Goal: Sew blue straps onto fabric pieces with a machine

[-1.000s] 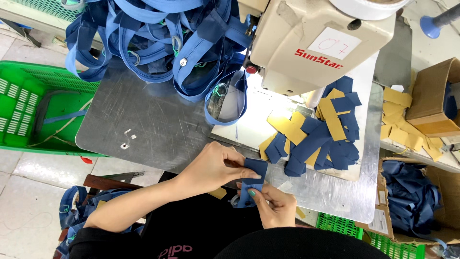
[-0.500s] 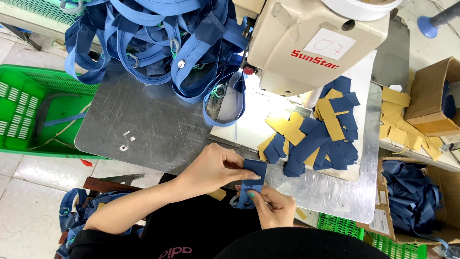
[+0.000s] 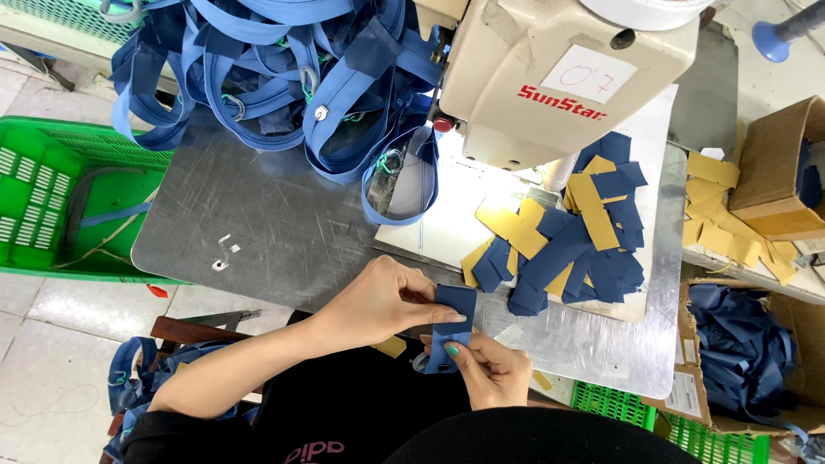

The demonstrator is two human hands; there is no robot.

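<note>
Nearest to me, I am watching both hands working one small dark blue fabric piece at the front edge of the steel sewing table. The left hand is pinching its upper end between thumb and fingertips, narrow and firm. The right hand is gripping the lower end, where a short loop of blue webbing seems to be hanging from it. I am judging the piece to be light, limp and easy to fold, not fragile, not slippery; it is best taken by its edges or corners with a fingertip pinch, since it is giving no stiffness to push against.

Further out, I am seeing one loose heap of cut pieces, dark blue and mustard yellow mixed; they are overlapping too much for an exact count, though there are clearly over a dozen. Left of the table one green plastic crate is standing. Beyond, one cream sewing machine is sitting beside one tangled mass of blue webbing straps. On the right two cardboard boxes are holding more scraps.
</note>
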